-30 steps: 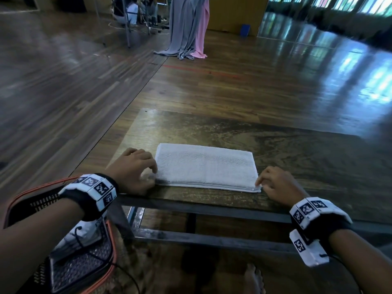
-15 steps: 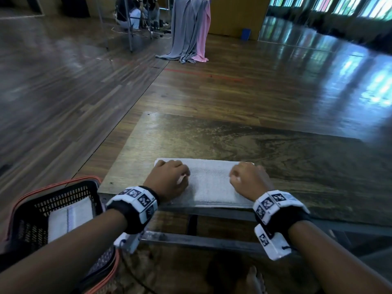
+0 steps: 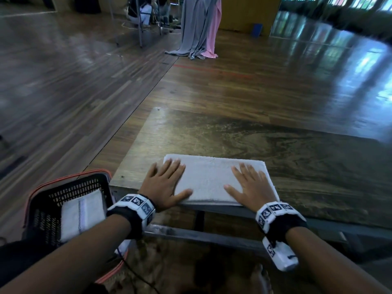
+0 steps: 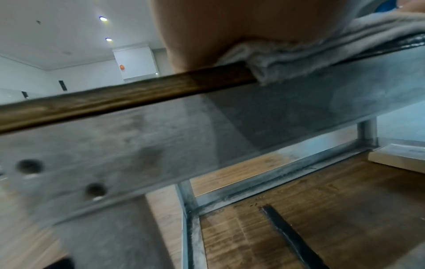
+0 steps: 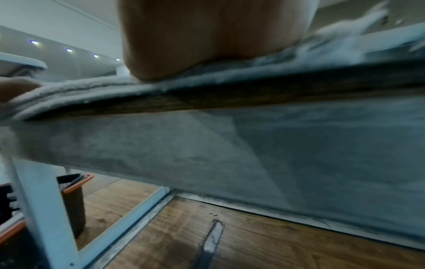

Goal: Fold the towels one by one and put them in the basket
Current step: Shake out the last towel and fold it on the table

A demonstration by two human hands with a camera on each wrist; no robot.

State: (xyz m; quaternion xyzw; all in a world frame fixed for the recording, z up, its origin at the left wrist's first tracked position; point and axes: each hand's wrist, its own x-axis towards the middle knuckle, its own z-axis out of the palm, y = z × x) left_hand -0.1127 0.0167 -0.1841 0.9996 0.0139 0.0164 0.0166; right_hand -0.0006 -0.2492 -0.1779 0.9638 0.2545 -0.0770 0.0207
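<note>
Hands (image 3: 164, 185) now flat — towel (image 3: 209, 179) folded

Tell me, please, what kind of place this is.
Probably a large indoor hall or studio, not a home: a wide polished wooden floor stretches far back, grey and pink cloths hang at the far end, and recessed ceiling lights show overhead.

The head view is dim and cool. Daylight enters from windows along the upper right of the frame and lies as pale blue glare on the polished floor (image 3: 350, 66) there. The upper left is darker, and straight lines bow toward the edges. Both wrist views are soft with motion smear. In each, small ceiling lights (image 4: 103, 18) glow at the upper left, while each hand fills the top of the frame out of focus.
</note>
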